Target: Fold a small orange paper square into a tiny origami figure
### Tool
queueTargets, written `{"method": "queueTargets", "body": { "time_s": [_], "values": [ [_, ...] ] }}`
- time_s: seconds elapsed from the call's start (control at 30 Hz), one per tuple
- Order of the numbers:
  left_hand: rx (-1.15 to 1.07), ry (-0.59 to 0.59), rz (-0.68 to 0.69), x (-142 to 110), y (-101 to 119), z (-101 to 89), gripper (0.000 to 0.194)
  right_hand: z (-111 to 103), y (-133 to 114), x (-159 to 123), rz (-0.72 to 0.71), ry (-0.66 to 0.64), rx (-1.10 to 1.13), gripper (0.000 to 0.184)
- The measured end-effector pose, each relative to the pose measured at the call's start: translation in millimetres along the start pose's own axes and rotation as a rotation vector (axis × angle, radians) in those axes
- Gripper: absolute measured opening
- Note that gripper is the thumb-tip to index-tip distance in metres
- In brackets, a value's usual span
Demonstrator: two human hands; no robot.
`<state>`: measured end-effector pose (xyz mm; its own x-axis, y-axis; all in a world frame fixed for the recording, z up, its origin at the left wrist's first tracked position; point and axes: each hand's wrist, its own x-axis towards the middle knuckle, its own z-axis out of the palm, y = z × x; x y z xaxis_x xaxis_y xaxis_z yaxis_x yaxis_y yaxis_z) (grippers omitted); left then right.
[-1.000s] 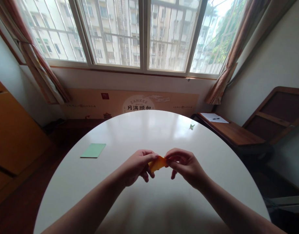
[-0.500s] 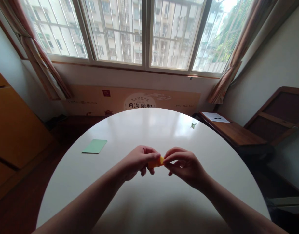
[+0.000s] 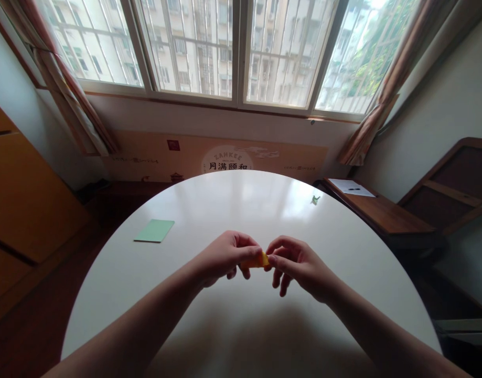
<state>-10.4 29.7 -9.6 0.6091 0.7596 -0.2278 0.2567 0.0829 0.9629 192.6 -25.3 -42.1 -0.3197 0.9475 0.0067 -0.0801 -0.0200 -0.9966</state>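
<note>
Partly behind L hand (image 3: 226, 255): orange ppr (image 3: 259, 260)

A small orange piece (image 3: 257, 260) is held over a round white tabletop (image 3: 209, 207).

It is gripped from one side by the left hand (image 3: 227, 254), and its other end is pinched between thumb and finger of the right hand (image 3: 298, 262); a flat green square (image 3: 154, 231) is seen beyond the left forearm, a small green object (image 3: 315, 200) near the far right edge, and a barred window (image 3: 280, 58) behind.
</note>
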Motion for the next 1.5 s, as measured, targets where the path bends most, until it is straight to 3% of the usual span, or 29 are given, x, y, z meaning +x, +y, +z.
{"method": "queueTargets", "body": {
  "time_s": [0.13,0.47,0.67,0.93,1.1,1.3,1.5],
  "values": [
    [-0.018,-0.011,-0.027,1,-1,-0.1,0.025,0,2,1,0.054,-0.017,0.025,0.032],
    [-0.018,0.012,-0.009,1,0,0.7,0.023,8,5,-2,-0.030,0.112,-0.042,0.029],
    [0.003,0.027,0.010,0,2,2.2,0.016,9,2,-4,-0.030,0.110,-0.077,0.028],
    [0.005,0.067,0.035,5,-5,1.1,0.044,3,3,0,0.014,0.098,-0.033,0.035],
    [-0.069,0.133,0.078,10,-12,-0.6,0.049,0,4,0,-0.015,0.160,-0.030,0.048],
    [-0.077,0.158,0.060,14,-15,0.2,0.036,2,4,0,-0.026,0.077,-0.191,0.028],
    [-0.034,0.135,0.034,19,-24,4.0,0.037,1,2,-3,0.056,-0.022,-0.375,0.016]
  ]
}}
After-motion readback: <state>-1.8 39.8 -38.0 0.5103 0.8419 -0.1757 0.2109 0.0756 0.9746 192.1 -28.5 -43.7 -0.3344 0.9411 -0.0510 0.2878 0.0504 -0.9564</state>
